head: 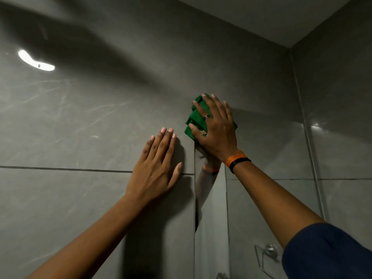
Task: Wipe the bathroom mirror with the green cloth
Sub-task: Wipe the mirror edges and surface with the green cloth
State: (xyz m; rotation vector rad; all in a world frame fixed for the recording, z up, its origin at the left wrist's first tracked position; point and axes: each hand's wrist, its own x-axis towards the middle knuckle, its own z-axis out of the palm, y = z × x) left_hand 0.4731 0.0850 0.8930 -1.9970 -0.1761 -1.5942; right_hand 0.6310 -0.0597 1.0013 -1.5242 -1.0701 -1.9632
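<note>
The mirror (211,218) hangs on the grey tiled wall, its left edge running down the middle of the view. It reflects my wrist and grey tiles. The green cloth (195,117) is bunched flat against the wall at the mirror's upper left corner. My right hand (216,129) lies spread over the cloth and presses it to the surface; it wears a ring, with an orange band and a black band on the wrist. My left hand (159,168) rests flat on the tile just left of the mirror's edge, fingers apart, holding nothing.
Large glossy grey tiles (80,127) cover the wall, with a bright light glare (36,61) at upper left. A side wall (342,117) meets it at the right and the ceiling (261,15) is close above. A chrome wire holder (265,256) shows at lower right.
</note>
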